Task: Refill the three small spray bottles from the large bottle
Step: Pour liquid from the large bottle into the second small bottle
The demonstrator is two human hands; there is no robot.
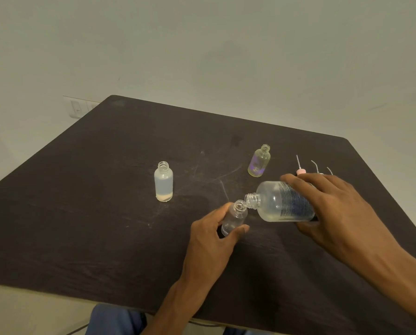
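Note:
My right hand (335, 209) grips the large clear bottle (282, 201) with a blue-printed label, tipped on its side, its open neck touching the mouth of a small clear bottle (234, 217). My left hand (211, 235) holds that small bottle, tilted slightly, just above the table. A frosted small bottle (163, 182), uncapped and mostly full, stands upright to the left. A third small bottle (259, 162), clear with a yellowish-purple tint, stands uncapped at the back.
The dark table (93, 201) fills the view. Three spray pump tops with dip tubes (313, 168) lie behind my right hand, partly hidden. A pale wall with a socket plate (77, 107) is behind the table. My knee in blue cloth (115, 320) shows below the front edge.

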